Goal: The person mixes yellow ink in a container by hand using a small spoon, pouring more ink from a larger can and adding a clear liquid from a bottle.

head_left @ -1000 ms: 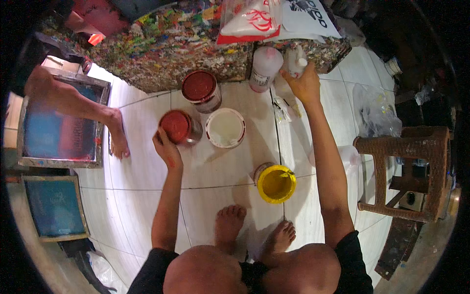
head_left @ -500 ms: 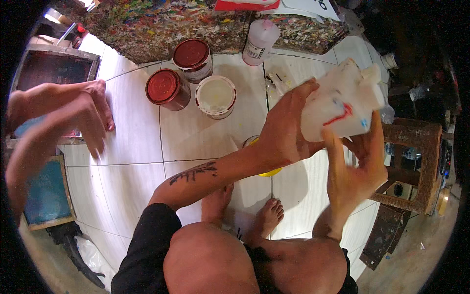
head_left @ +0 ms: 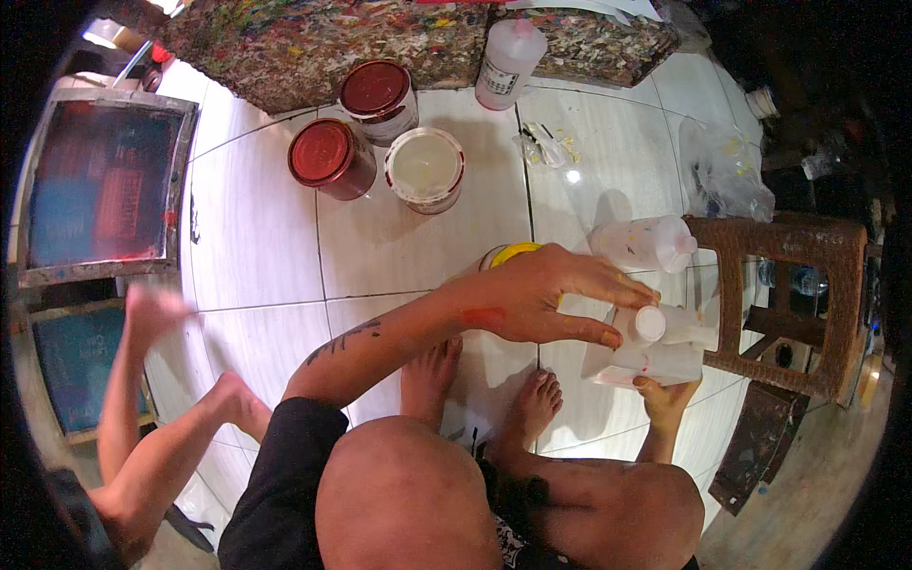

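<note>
My right hand [head_left: 667, 397] is closed round a whitish translucent plastic jug [head_left: 622, 369], which it supports from the near side, partly hidden behind it. The jug has a round white cap [head_left: 649, 323] turned up toward me and faint red smears on its side. My left hand [head_left: 556, 294] reaches across over the jug, its thumb and fingers spread on either side of the cap; contact with the cap cannot be made out. Beyond the jug, a similar pale plastic bottle [head_left: 638, 243] with paint specks is on the tiled floor.
Paint cans with red lids [head_left: 328, 157] and a white-lidded tub [head_left: 425, 169] stand ahead, near an upright bottle [head_left: 511, 66]. A yellow-rimmed container [head_left: 508, 255] is partly behind my left arm. At right is a brown wooden stool [head_left: 788, 233]. Left are framed screens [head_left: 104, 180] and another person's legs [head_left: 180, 437].
The jug has come down toward me and turned so its cap faces up. My left hand has let go of its body and moved near the cap. The other person's legs have shifted nearer.
</note>
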A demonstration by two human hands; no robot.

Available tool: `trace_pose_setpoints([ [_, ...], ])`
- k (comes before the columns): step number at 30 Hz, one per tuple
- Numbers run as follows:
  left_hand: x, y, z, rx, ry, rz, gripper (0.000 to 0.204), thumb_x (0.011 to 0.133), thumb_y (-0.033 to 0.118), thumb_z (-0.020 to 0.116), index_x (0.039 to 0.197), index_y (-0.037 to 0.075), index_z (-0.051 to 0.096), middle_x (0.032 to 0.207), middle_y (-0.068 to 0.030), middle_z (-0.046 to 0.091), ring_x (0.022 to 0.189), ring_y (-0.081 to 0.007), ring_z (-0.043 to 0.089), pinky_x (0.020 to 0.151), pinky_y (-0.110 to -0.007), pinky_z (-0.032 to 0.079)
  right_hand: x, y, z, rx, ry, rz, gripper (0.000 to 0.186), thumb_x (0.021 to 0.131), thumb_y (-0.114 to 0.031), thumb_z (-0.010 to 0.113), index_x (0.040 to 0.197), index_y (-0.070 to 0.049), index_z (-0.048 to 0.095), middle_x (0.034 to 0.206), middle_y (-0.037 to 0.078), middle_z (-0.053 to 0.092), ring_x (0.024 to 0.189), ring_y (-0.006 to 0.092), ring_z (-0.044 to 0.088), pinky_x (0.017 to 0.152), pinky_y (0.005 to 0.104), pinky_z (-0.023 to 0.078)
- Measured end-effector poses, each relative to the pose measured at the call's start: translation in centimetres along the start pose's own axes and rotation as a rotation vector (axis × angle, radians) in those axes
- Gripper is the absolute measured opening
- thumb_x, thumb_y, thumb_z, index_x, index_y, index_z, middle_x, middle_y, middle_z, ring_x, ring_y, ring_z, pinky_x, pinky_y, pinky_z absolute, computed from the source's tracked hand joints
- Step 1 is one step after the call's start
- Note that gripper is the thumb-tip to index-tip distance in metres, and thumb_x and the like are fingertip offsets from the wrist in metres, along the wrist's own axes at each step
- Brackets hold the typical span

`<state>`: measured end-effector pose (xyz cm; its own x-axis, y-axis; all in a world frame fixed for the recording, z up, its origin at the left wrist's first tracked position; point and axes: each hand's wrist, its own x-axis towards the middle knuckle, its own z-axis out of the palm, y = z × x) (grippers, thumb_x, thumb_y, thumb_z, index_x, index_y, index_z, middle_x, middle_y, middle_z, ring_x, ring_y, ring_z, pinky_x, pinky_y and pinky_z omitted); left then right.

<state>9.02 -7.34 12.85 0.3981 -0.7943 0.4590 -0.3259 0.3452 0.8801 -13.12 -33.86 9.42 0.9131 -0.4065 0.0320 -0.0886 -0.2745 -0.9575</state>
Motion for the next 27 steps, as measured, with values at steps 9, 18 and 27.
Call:
trace_pose_setpoints([
  [9,-5.6,-0.1,5.6,-0.146,0.047,-0.12,0.05,0.077,0.028,0.083,0.122,0.011,0.069,0.126,-0.0111,0.066,0.112,-0.0278,0.064,0.09,-0.035,0.052,-3.3,-0.2,2.0,-0.326,-0.287,-0.157,0.098,0.05,-0.027,0.098,0.129,0.005,0.05,0.119,0.021,0.063,0.102,0.0287,0.066,0.091,0.0392,0.053],
  [18,-9.9,-0.4,4.8,0.111,0.2,-0.254,0.038,0.073,0.03,0.086,0.103,0.01,0.074,0.113,-0.008,0.072,0.099,-0.0252,0.068,0.087,-0.036,0.052,-4.5,-0.4,5.3,-0.35,-0.144,-0.011,0.09,0.05,-0.021,0.097,0.124,0.005,0.052,0.106,0.016,0.064,0.095,0.0273,0.066,0.086,0.0375,0.053],
  [27,-9.7,0.4,5.0,0.062,0.255,-0.286,0.037,0.073,0.031,0.086,0.101,0.009,0.073,0.102,-0.0056,0.069,0.1,-0.023,0.065,0.087,-0.034,0.05,-3.8,-2.1,6.4,-0.583,-0.305,-0.17,0.087,0.048,-0.02,0.097,0.12,0.006,0.056,0.109,0.02,0.065,0.099,0.0317,0.066,0.089,0.0397,0.053],
])
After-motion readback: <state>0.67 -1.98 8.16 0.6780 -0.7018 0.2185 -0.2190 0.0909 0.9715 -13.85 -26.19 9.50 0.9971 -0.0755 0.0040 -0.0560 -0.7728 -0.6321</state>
